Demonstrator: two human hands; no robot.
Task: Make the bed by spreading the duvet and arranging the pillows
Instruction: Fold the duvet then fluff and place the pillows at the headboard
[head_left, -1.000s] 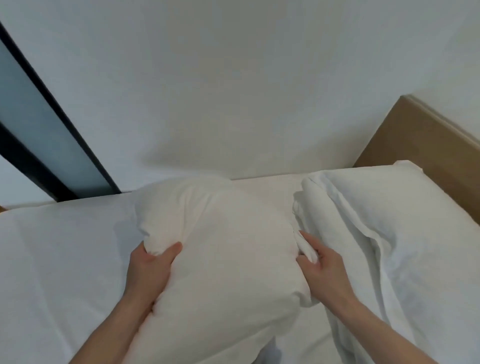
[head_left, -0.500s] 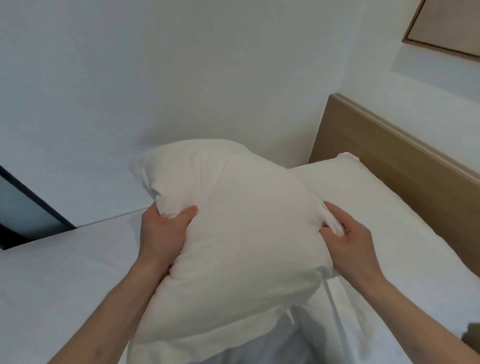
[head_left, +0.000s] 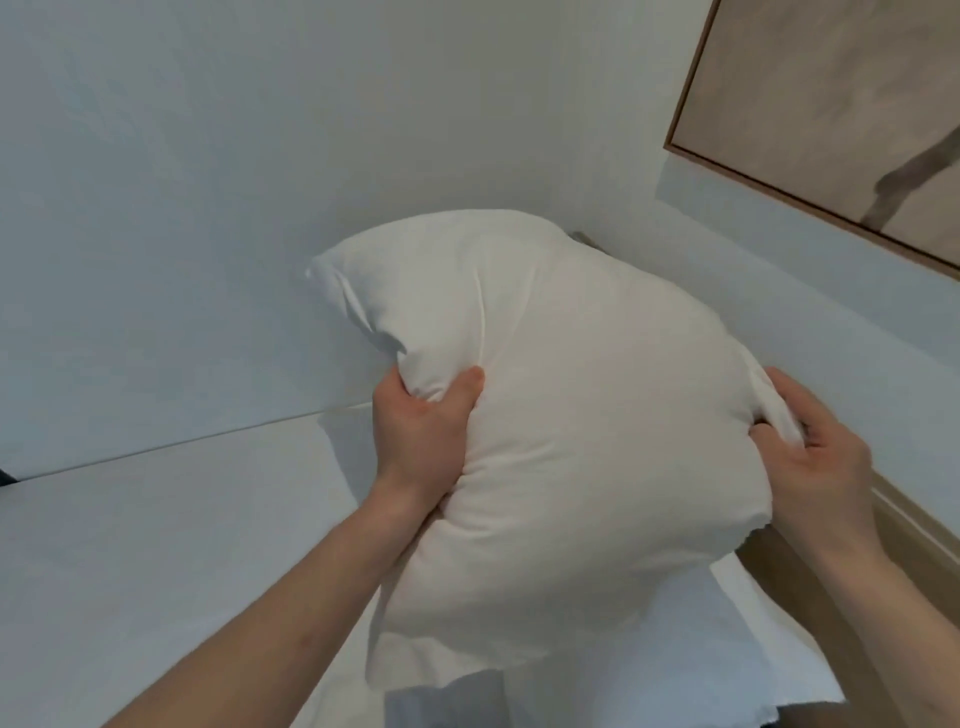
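Note:
A plump white pillow is lifted in the air in front of me, above the bed. My left hand grips a bunch of its fabric on the left side. Over on the other side, my right hand pinches a fold at its right edge. The white bedding spreads flat below and to the left. A second white pillow lies under the lifted one at the lower right, mostly hidden.
The wooden headboard runs along the right side behind my right arm. A framed picture hangs on the white wall at the upper right. The bed meets the wall along its far edge.
Both hands have raised the pillow off the bed and carried it up and to the right, toward the headboard. The view has tilted upward, bringing the picture frame into sight.

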